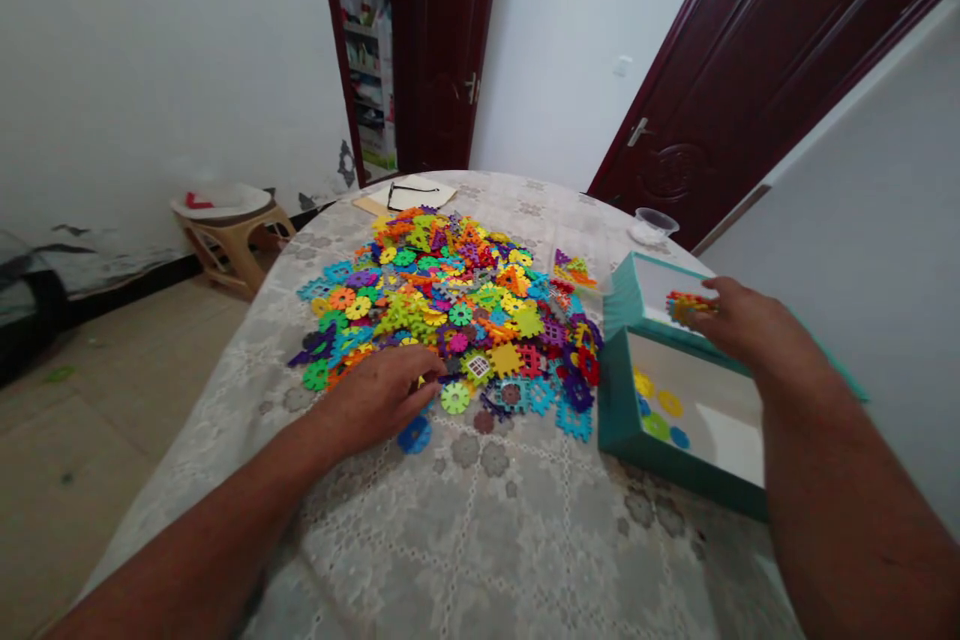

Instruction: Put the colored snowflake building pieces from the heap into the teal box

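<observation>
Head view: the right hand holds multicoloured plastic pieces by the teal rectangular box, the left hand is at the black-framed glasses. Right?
No: the head view shows the left hand at the near edge of the heaped multicoloured plastic pieces. The right hand does hold some by the teal box.

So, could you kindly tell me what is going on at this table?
A person is handling colourful plastic pieces. The right hand holds a small bunch of them over the far part of the open teal box. The left hand is at the near edge of the heap; whether it grips anything is unclear. A few discs lie in the box.
</observation>
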The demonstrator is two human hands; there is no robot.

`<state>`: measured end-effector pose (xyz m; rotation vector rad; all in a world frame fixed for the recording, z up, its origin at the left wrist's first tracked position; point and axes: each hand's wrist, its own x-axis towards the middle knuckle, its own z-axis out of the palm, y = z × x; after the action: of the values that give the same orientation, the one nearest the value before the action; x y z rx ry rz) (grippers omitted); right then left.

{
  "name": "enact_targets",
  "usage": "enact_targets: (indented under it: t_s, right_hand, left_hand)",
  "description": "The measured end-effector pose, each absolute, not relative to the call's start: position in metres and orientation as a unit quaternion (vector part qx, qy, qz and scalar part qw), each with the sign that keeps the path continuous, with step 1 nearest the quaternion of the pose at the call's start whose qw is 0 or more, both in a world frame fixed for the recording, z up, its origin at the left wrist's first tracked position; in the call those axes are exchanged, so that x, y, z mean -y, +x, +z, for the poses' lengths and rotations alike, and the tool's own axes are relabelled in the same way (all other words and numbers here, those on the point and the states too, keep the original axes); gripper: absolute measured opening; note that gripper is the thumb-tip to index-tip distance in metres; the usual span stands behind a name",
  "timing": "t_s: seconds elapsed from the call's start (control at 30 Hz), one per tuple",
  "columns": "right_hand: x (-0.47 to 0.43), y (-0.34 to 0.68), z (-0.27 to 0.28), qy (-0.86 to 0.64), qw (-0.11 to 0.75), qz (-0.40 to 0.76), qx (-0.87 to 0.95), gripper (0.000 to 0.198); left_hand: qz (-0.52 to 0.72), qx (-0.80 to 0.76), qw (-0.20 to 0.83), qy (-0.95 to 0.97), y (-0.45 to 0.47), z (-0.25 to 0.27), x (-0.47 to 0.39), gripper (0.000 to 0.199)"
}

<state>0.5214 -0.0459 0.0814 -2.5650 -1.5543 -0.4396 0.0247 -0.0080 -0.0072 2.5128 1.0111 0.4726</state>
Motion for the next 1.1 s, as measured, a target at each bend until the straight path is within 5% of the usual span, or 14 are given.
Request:
enact_targets:
  t_s: [0.23, 0.33, 0.57, 1.1]
  right_hand:
    - [0.092, 0.403, 0.092, -0.725, 0.188, -0.094, 0.656, 0.037]
    - [0.111, 0.339, 0.071, -0.668, 0.163, 0.020, 0.726, 0.032]
    - [0.114, 0.276, 0.000, -0.725, 0.070, 0.052, 0.683, 0.050]
    - [0.115, 0.273, -0.029, -0.644, 0.158, 0.128, 0.737, 0.014]
  left_hand:
    - [0.158, -0.332, 0.200, 0.908, 0.044, -0.011, 0.011, 0.020]
    - [0.158, -0.324, 0.206, 0.910, 0.051, -0.016, 0.013, 0.021]
    - [0.179, -0.293, 0.199, 0.918, 0.059, -0.027, 0.021, 0.022]
    - [0.196, -0.297, 0.208, 0.911, 0.054, -0.029, 0.020, 0.021]
